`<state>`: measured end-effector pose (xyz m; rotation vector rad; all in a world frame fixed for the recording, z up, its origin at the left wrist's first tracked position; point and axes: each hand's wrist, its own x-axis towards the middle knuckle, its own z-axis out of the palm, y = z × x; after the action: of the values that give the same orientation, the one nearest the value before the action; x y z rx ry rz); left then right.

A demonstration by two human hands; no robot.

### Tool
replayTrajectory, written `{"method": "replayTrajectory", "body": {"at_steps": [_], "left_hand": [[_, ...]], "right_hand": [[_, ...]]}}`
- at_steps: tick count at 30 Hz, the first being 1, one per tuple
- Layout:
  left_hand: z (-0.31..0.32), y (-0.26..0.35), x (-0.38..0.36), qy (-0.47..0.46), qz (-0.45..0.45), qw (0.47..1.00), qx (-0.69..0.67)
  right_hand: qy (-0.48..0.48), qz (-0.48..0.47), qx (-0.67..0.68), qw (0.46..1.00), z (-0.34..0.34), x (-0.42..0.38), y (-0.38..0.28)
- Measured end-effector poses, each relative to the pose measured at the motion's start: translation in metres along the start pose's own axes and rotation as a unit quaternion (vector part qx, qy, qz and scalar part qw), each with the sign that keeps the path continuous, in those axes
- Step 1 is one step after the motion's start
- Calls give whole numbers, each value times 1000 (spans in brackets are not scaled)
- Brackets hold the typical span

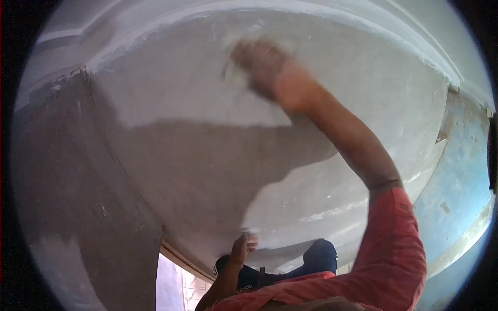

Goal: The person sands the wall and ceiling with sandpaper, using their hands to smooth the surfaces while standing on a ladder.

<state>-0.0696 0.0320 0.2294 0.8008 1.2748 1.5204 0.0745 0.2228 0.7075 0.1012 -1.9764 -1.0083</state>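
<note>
My right hand [264, 67] is raised high on the grey plastered wall [207, 166], near its upper part. Motion blur smears its fingers, and a pale patch shows around them. Down by my knees is my left hand [245, 248], with its fingers curled closed; what they hold is too small to make out. A red sleeve [391, 233] covers my right upper arm, while the forearm is bare and reaches up across the wall.
A white band of plaster [290, 6] runs along the top of the wall. At the right stands a blue wall [456, 166] with worn patches. An opening [176, 282] with light tiles beyond lies at lower left. My dark-clothed knee [320, 255] is at the bottom.
</note>
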Motion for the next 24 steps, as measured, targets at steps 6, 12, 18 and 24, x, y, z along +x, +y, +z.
{"method": "replayTrajectory", "body": {"at_steps": [6,12,18,24], "left_hand": [[-37,-144,-1,-83,331,840,422],[-32,-138,-47,-109,125,770,616],[-42,-177,-38,-59,239,786,567],[-23,-140,-48,-46,34,841,538]], "right_hand": [[20,2,-4,1000,-23,-3,4],[5,-39,20,999,-36,0,42],[-3,-69,-85,994,-52,2,73],[39,-92,-73,992,-29,37,62]]}}
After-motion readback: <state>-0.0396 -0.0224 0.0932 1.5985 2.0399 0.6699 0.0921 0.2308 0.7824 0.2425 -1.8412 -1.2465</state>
